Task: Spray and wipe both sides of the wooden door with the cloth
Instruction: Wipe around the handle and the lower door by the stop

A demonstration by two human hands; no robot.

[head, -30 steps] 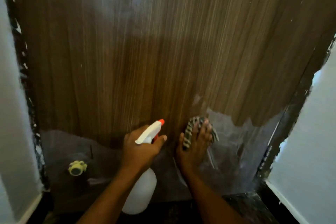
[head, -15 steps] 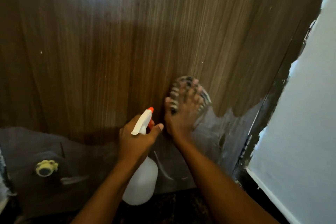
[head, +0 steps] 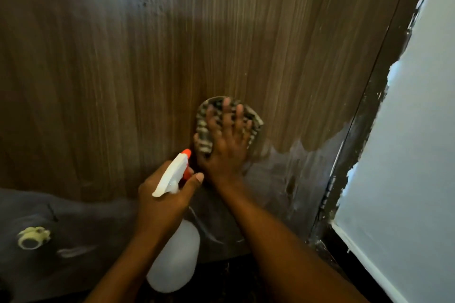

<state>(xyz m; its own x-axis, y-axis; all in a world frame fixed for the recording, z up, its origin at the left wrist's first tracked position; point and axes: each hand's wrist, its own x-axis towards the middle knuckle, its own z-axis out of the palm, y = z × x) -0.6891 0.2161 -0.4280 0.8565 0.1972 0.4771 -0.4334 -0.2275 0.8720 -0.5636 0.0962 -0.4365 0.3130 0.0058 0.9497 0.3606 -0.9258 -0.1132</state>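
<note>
Checked cloth (head: 203, 134) flat against wooden door (head: 270, 44)

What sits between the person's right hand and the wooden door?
The patterned cloth: in the head view the right hand presses it flat against the wooden door. The left hand grips the spray bottle.

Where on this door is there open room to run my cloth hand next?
Open: the brown wood-grain door above and left of the checked cloth under your right hand, plus the strip between cloth and dark door frame. Crowded: below-left, where your left hand grips the white spray bottle; a cream round knob sits low-left.
</note>
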